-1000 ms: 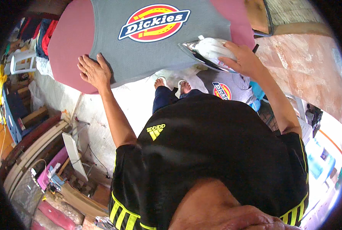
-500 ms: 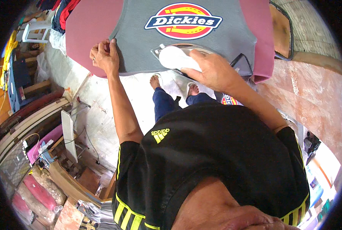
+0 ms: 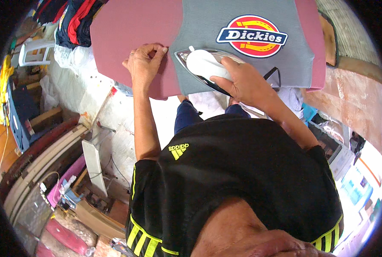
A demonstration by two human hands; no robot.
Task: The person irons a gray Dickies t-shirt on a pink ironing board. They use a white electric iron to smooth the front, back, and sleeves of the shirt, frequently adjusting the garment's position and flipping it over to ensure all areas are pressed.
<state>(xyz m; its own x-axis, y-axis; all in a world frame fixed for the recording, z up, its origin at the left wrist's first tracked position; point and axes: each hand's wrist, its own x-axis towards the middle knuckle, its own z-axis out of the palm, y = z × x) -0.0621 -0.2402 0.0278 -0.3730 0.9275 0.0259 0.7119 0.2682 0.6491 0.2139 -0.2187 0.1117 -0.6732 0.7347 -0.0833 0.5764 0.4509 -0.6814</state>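
While clothes iron [image 3: 202,64] is gripped by right hand [image 3: 247,83], level contact with grey logo-print garment [image 3: 300,55] is advised; left hand [image 3: 144,65] curled, pinch cannot be told.

Blk short-slv shirt [image 3: 251,158], rnd blk collar [image 3: 210,210]; sm. neon-yel. chest emblem [image 3: 179,150] w/ slanted bars + lettering; thick yel. stripes [image 3: 151,247] on both shldrs, thin yel. piping [image 3: 134,184] along slv edge; dk blue trousers [image 3: 185,119] below; forearms [image 3: 147,128] bare
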